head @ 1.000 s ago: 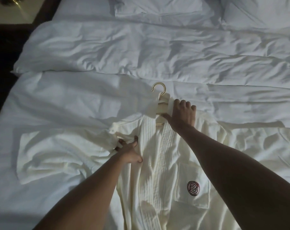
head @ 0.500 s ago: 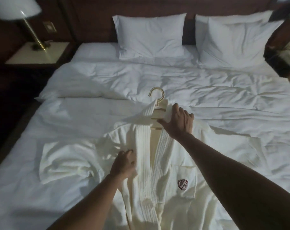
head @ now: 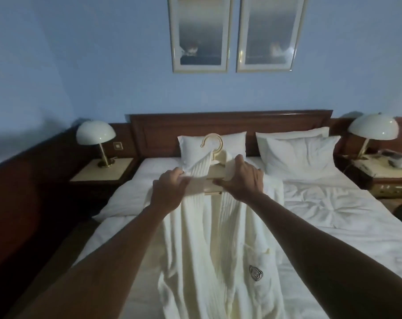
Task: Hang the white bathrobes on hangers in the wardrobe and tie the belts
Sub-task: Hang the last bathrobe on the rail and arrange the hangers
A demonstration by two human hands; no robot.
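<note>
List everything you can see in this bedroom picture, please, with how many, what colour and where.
bathrobe: one, cream-white, held up over the bed, on the hanger
hanger: one, pale gold hook, at the robe's collar
bed: one, white linen, centre
pillows: at least two, white, against the headboard
headboard: one, dark wood, behind the pillows
lamps: two, cream shades, one on each bedside table
bedside tables: two, pale tops, either side of the bed
framed pictures: two, on the blue wall
left hand: grips the robe's left shoulder
right hand: grips the hanger and collar
</note>
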